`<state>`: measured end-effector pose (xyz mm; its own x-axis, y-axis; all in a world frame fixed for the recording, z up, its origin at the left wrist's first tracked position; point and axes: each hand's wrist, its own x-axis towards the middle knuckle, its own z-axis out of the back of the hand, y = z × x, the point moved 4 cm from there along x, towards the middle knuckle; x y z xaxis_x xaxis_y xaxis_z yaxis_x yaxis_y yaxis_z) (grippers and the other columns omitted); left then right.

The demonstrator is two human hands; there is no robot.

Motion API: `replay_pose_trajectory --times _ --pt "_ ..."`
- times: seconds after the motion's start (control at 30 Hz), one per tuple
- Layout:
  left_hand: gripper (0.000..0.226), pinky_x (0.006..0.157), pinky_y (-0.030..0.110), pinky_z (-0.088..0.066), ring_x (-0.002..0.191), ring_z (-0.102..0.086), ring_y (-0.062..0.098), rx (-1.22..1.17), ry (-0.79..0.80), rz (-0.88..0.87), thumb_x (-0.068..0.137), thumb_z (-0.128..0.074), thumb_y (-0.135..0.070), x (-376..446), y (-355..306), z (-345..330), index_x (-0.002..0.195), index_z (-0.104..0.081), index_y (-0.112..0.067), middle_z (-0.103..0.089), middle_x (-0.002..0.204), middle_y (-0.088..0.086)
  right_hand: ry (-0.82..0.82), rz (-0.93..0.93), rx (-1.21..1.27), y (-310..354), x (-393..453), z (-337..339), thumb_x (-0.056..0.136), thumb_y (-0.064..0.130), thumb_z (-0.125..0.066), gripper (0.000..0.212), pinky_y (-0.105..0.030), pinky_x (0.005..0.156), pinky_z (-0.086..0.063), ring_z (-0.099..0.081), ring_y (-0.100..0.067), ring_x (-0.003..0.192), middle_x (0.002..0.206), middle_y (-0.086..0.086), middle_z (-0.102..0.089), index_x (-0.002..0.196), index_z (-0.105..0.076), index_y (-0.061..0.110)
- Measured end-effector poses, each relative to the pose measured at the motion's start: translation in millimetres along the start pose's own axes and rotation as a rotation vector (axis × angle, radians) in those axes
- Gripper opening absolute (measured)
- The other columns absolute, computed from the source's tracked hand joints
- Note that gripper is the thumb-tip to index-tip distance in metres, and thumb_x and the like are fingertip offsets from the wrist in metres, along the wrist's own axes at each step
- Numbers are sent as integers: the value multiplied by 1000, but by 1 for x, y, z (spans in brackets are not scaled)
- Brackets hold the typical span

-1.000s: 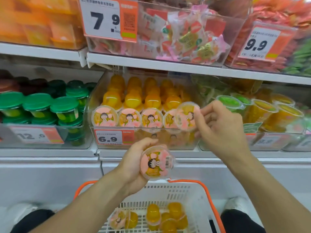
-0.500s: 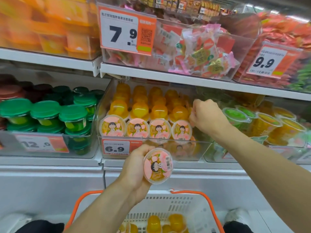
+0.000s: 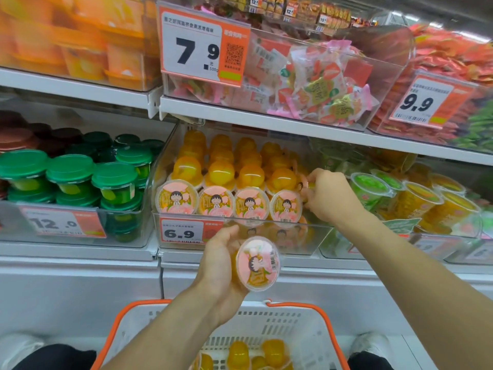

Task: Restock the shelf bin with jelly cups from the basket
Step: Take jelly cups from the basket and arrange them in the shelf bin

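Note:
The clear shelf bin (image 3: 240,241) with a 6.9 price tag holds several orange jelly cups; its front row shows pink cartoon lids (image 3: 216,201). My left hand (image 3: 221,263) holds one jelly cup (image 3: 257,263) below the bin's front, lid facing me. My right hand (image 3: 328,194) reaches into the bin's right end, fingers curled around a jelly cup (image 3: 302,185) that is mostly hidden. Below, the white basket with an orange rim (image 3: 293,327) holds several more orange jelly cups (image 3: 238,351).
Green-lidded cups (image 3: 72,172) fill the bin to the left. Green and yellow cups (image 3: 416,193) sit in the bin to the right. A shelf edge (image 3: 266,121) with bins of wrapped sweets hangs just above. My shoes flank the basket.
My right hand has carried its jelly cup from in front of the bin into the bin's right end. My left hand keeps its cup, which is now turned sideways. The view has tilted up.

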<state>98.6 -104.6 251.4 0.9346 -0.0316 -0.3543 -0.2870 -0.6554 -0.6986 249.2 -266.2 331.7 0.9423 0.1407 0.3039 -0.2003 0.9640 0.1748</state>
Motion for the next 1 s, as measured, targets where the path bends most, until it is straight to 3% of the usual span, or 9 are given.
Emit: replay_pose_trajectory --times 0.1,0.2,0.33,0.4,0.57,0.67,0.73,0.83,1.0 --pt "48 73 38 -45 84 -62 29 -15 98 -20 94 -43 -34 2 1 -6 66 -77 -16 -71 89 14 -150 58 127 0 -23 20 98 24 -47 22 -40 67 -57 -67 -28 71 86 -12 -69 112 -59 12" --pt "29 71 36 -44 84 -59 29 5 168 -35 82 -51 -27 2 1 -14 74 -75 -13 -68 91 15 -199 169 409 9 -66 39 96 18 -54 11 -36 59 -57 -68 -13 60 69 5 -69 99 -64 19" --pt "37 66 34 -49 87 -59 31 103 243 -28 87 -50 -31 0 2 -25 106 -68 -6 -65 101 21 159 99 991 11 -116 17 87 17 -73 12 -31 54 -50 -63 -19 61 75 -5 -68 98 -70 20" --pt "44 67 35 -52 89 -62 31 192 271 -35 97 -46 -37 2 4 -27 115 -67 -2 -67 109 27 325 83 1105 6 -128 4 83 23 -74 24 -33 55 -53 -63 -29 64 83 -14 -68 103 -69 12" --pt "51 103 52 -47 115 -62 36 333 315 -82 94 -53 -43 4 10 -26 128 -61 -5 -64 126 21 319 -90 1250 -6 -134 -2 76 14 -75 30 -48 59 -59 -67 -37 58 85 -33 -62 91 -59 -7" --pt "65 87 39 -54 102 -68 22 492 230 -203 75 -83 -37 10 12 -19 128 -57 -12 -72 116 10 352 -111 1130 -13 -137 2 80 18 -77 29 -47 60 -59 -70 -36 61 74 -29 -65 81 -57 -3" --pt "77 75 37 -57 93 -72 19 669 179 -287 62 -88 -44 11 11 -16 122 -52 -11 -75 104 6 369 -29 877 -15 -140 2 79 43 -77 40 -50 66 -58 -71 -28 65 69 -14 -70 80 -60 8" --pt "53 78 45 -60 89 -73 21 779 196 -386 69 -78 -34 11 5 -15 110 -59 -8 -77 97 5 324 46 782 -17 -143 5 71 59 -74 36 -56 67 -54 -66 -28 67 74 -5 -70 85 -62 28" --pt "25 92 33 -55 103 -69 11 865 309 -540 87 -68 -33 3 -3 -26 109 -72 -21 -74 107 -7 236 88 1023 -10 -141 16 83 26 -76 19 -44 58 -57 -65 -30 58 76 -9 -67 96 -64 16"
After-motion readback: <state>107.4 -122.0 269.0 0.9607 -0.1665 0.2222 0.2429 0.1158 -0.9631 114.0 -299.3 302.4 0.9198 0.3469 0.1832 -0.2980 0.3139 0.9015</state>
